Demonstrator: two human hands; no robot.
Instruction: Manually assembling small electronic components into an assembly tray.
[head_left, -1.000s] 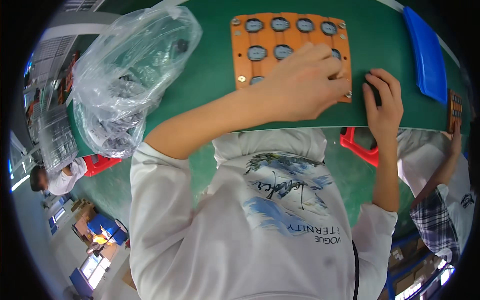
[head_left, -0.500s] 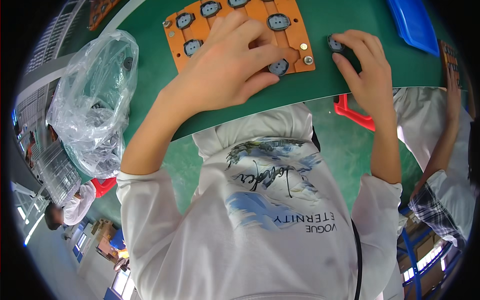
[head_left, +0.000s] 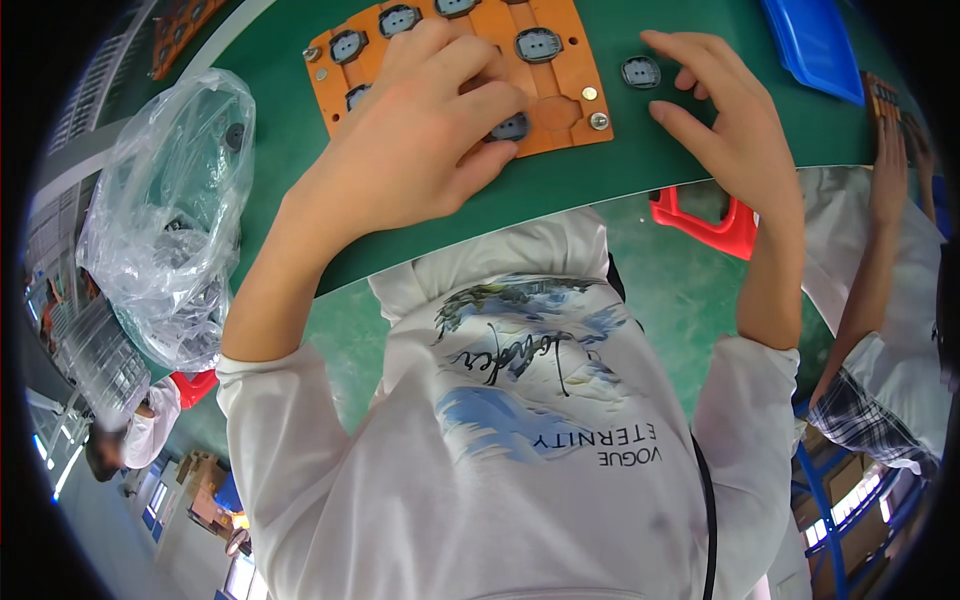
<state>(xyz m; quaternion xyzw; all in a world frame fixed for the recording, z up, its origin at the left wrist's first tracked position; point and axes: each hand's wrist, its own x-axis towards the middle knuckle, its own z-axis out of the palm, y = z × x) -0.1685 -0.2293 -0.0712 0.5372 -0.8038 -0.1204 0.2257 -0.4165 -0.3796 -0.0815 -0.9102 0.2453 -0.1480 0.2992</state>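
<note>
On the green worktop (head_left: pixel 600 175), a crumpled clear plastic bag (head_left: pixel 165 230) sits far left; a blue tray (head_left: pixel 815 45) far right. Left hand (head_left: pixel 420 140) lies flat, fingers spread, on the orange fixture board (head_left: pixel 560 70). Right hand (head_left: pixel 735 125), fingers apart, hovers beside a loose round grey part (head_left: pixel 640 71)
</note>
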